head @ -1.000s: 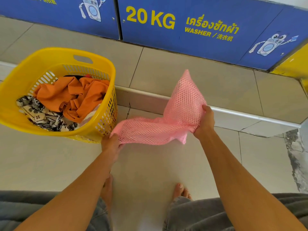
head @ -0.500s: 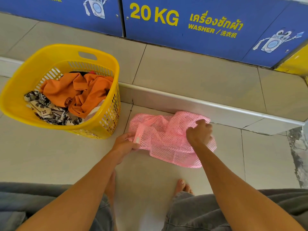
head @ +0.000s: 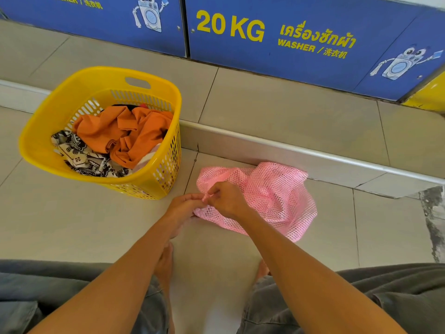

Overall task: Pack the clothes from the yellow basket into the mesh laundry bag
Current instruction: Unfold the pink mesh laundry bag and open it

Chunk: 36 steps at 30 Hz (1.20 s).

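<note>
A pink mesh laundry bag (head: 272,196) lies crumpled on the tiled floor beside a raised step. Both hands meet at its near left corner: my left hand (head: 184,206) grips the bag's edge, and my right hand (head: 227,200) pinches the same bunched edge from the right. To the left stands the yellow basket (head: 45,121), holding an orange garment (head: 125,133) on top and a black-and-white patterned cloth (head: 81,157) at its near side. A bit of white fabric shows beneath the orange one.
A low tiled step with a metal edge (head: 313,153) runs behind the bag and basket. Blue washer panels (head: 289,44) line the back. My knees in grey trousers and bare feet (head: 166,261) fill the bottom of the view. Cracked floor (head: 433,213) is at the right.
The bag was held up and spread between both hands, then came down onto the floor. My right hand moved left across the bag to join my left hand at its near corner.
</note>
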Each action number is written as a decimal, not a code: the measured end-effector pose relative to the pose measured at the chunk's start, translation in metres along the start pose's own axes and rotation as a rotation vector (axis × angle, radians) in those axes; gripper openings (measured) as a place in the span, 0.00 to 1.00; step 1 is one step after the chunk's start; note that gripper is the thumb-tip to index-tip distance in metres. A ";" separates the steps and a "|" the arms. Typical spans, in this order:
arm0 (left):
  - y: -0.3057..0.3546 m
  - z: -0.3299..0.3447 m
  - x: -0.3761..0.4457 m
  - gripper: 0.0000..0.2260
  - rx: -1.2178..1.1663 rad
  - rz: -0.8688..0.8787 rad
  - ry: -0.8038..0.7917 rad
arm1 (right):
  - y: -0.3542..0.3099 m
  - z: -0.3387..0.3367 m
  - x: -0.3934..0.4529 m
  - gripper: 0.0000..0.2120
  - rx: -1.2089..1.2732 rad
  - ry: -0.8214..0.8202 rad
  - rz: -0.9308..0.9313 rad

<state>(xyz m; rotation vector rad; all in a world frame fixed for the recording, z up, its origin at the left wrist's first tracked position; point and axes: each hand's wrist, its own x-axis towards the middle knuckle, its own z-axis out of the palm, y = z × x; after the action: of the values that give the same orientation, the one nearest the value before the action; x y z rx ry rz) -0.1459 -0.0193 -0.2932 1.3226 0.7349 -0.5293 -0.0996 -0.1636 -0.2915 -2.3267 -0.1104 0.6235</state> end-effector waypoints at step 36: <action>0.062 0.030 -0.021 0.13 1.155 0.428 0.263 | -0.040 -0.076 0.011 0.12 -0.641 -0.011 -0.282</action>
<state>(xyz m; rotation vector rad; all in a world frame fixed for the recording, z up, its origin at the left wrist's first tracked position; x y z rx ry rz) -0.1100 -0.0387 -0.2336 2.5873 0.2863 -0.4289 -0.0509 -0.1784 -0.2220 -2.8361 -0.7233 0.5038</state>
